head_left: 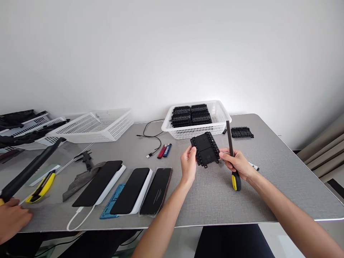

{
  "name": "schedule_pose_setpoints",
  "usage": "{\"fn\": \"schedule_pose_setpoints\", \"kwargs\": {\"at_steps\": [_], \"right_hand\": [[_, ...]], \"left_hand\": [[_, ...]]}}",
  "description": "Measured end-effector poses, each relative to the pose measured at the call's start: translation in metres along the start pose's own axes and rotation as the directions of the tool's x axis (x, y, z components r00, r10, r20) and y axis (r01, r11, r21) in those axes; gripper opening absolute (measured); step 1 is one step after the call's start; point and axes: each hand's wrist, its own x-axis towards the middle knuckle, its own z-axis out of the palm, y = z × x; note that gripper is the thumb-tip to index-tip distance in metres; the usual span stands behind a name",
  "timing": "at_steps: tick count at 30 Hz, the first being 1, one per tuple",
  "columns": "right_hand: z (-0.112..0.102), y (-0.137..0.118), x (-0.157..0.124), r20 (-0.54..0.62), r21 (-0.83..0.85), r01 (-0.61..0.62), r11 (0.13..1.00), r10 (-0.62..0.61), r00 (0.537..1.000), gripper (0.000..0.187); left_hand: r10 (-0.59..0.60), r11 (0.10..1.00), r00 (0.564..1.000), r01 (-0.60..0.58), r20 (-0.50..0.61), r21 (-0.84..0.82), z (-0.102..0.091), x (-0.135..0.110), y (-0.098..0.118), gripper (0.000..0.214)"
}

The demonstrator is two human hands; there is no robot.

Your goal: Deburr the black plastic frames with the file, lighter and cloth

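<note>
My left hand (pixel 188 165) grips the left edge of a black plastic part (pixel 206 147), a flat rectangular piece with rows of small teeth along its sides. It is held tilted above the table. My right hand (pixel 238 163) is closed around a flat file (pixel 230 138), which stands nearly upright with its black-and-yellow handle down. The thumb and fingertip of that hand also touch the part's right edge. Behind my hands, a white basket (pixel 185 133) holds several similar black parts (pixel 191 115). Another black toothed part (pixel 242 132) lies on the table at the right.
On the grey table (pixel 204 200), phones (pixel 131 190) lie to my left, near a black cable (pixel 153 136) and two lighters (pixel 164 151). Farther left are a yellow cutter (pixel 43 188), calipers (pixel 86 159), another white basket (pixel 113 130) and a co-worker's hand (pixel 14 216) holding a long black piece.
</note>
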Motion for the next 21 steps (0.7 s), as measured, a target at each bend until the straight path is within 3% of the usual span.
{"fn": "schedule_pose_setpoints", "kwargs": {"at_steps": [6,12,17,21], "right_hand": [[-0.003,0.002,0.002,0.013,0.021,-0.034,0.999,0.034,0.999,0.046],[-0.002,0.001,0.001,0.008,0.017,-0.035,0.999,0.035,0.999,0.044],[-0.005,-0.009,-0.002,0.029,0.016,-0.071,0.997,0.071,0.997,0.043],[-0.017,-0.026,-0.007,-0.047,-0.019,-0.039,0.999,0.038,0.998,0.045]], "left_hand": [[-0.102,0.994,0.993,0.103,0.054,-0.022,0.001,-0.004,0.002,0.043],[-0.153,0.985,0.974,0.164,0.166,-0.053,0.003,-0.005,0.004,0.034],[-0.163,0.986,0.982,0.166,0.095,-0.031,0.000,-0.004,-0.002,0.035],[-0.191,0.982,0.982,0.191,0.003,-0.006,-0.003,-0.002,-0.008,0.046]]}}
